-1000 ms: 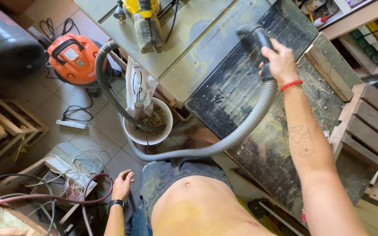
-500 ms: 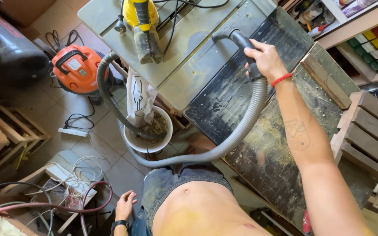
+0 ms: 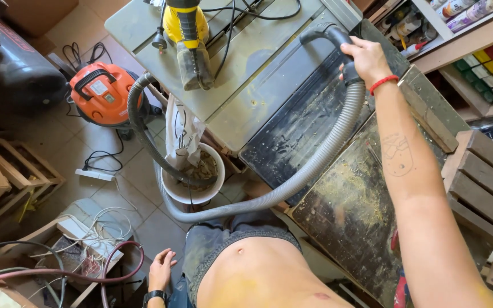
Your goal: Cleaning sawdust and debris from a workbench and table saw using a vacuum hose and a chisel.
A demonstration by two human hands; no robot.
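My right hand [image 3: 365,57], with a red band at the wrist, grips the black handle end of a grey ribbed vacuum hose [image 3: 292,185] over a dark, sawdust-strewn benchtop [image 3: 303,131]. The hose loops down past my waist and back up to an orange vacuum cleaner [image 3: 101,91] on the floor. My left hand [image 3: 161,268], wearing a black watch, hangs by my hip with fingers spread, holding nothing.
A yellow power tool [image 3: 188,40] lies on the grey-green table [image 3: 258,51]. A white bucket [image 3: 198,182] of scraps with a bag stands below. Wooden crates [image 3: 7,171] sit left, a slatted pallet [image 3: 486,182] right, cables and a red hose [image 3: 87,268] on the floor.
My right hand has carried the hose handle farther across the benchtop, away from me and toward the shelves. My left hand stays at my hip.
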